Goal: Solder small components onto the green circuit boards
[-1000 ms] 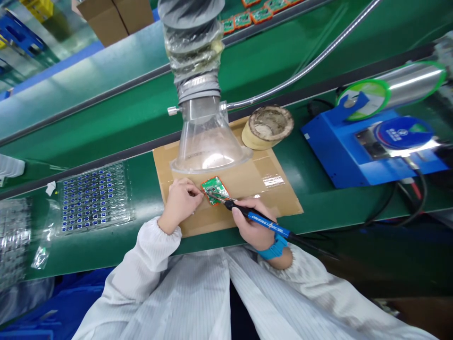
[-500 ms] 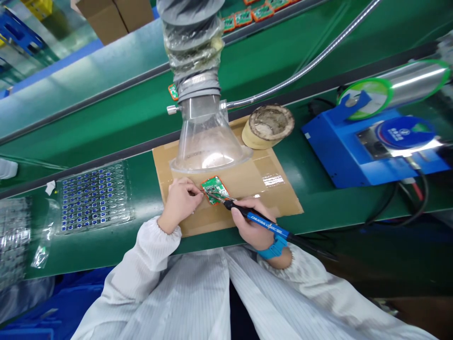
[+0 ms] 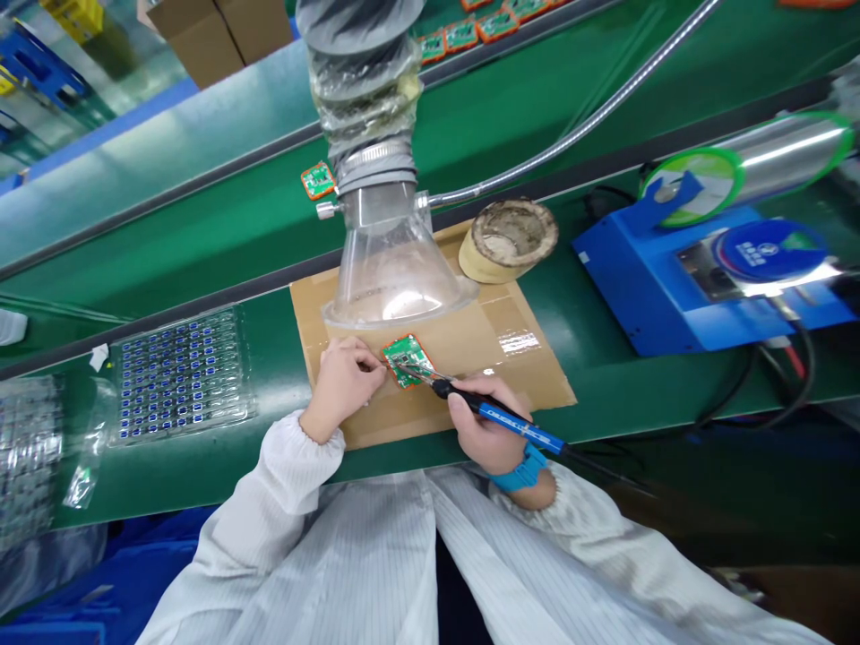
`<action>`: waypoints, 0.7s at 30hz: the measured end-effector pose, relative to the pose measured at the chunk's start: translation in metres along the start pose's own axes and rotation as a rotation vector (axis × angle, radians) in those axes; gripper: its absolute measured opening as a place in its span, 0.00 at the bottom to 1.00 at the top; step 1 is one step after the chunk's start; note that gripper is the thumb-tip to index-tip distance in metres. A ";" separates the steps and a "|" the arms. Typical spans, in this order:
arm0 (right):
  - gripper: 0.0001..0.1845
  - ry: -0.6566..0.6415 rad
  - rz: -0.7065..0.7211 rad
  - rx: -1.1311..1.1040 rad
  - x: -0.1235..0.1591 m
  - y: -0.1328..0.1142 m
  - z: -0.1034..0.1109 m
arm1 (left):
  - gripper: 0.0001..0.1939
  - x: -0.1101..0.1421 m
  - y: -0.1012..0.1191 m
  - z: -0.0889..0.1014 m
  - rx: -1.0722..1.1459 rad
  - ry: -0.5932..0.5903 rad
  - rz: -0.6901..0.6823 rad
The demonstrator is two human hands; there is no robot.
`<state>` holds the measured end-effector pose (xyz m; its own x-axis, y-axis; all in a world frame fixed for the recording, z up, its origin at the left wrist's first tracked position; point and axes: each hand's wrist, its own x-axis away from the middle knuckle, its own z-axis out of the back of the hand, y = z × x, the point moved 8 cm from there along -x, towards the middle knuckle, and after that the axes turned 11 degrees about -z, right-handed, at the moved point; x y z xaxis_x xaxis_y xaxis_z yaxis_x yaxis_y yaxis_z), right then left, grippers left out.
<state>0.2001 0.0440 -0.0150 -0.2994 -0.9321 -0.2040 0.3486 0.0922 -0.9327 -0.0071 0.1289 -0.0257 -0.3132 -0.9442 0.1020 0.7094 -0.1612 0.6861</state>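
Note:
A small green circuit board (image 3: 411,351) with an orange rim lies on the brown cardboard sheet (image 3: 537,376). My right hand (image 3: 489,423) is wrapped round a blue and black soldering iron (image 3: 514,419). The iron's metal tip reaches over the board from the lower right; whether it touches is too fine to see. At the board's left edge, my left hand (image 3: 348,381) rests on the cardboard with thumb and forefinger pinched together. Whatever lies between those fingertips is hidden or too small to make out.
A clear fume hood (image 3: 396,269) hangs just beyond the board. Behind it stands a round, crusted pot (image 3: 507,242). A blue machine with a reel (image 3: 645,278) is at right, a tray of small blue parts (image 3: 178,376) at left. More boards (image 3: 497,24) lie at the back.
My right hand has shifted slightly right, drawing the soldering iron with it. My left hand has stayed put. Behind the hood, a board has slid left into fuller view.

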 end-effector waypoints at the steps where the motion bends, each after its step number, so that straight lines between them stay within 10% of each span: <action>1: 0.03 -0.006 -0.001 0.000 0.000 0.000 -0.001 | 0.10 0.000 0.000 0.000 -0.002 0.001 -0.001; 17: 0.04 0.196 -0.076 -0.052 -0.019 0.025 0.026 | 0.05 0.006 0.014 0.000 -0.077 -0.053 -0.178; 21: 0.05 0.193 -0.107 -0.079 -0.021 0.029 0.026 | 0.04 0.008 -0.006 0.008 0.194 -0.100 -0.071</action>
<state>0.2397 0.0576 -0.0300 -0.4979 -0.8545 -0.1483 0.2372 0.0303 -0.9710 -0.0189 0.1251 -0.0232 -0.4260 -0.8976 0.1130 0.5518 -0.1588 0.8187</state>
